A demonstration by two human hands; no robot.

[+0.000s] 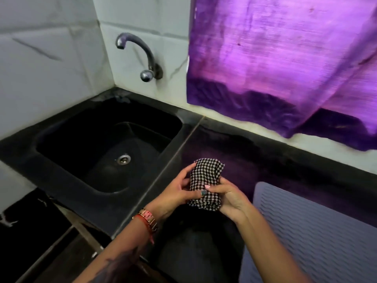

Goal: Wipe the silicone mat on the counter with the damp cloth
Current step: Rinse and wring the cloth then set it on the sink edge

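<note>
Purple curtain (pixel 285 58) hangs over the back wall at the right, its lower edge dropping close to the black surface (pixel 255 152). Set into that surface on the left is a black sink (pixel 85 139) with a metal drain (pixel 123 159), and a curved tap (pixel 140 56) juts from the white tiled wall above it. At the lower right lies the grey ribbed silicone mat (pixel 318 227), flat on the surface. Just left of the mat, both hands hold a folded black-and-white checked cloth (pixel 206 184) above the surface, clear of the mat. The left hand (pixel 175 193) has its fingers curled around the cloth's left side; the right hand (pixel 230 199) grips its lower right, thumb on top. A wristwatch (pixel 149 218) circles the left wrist.
</note>
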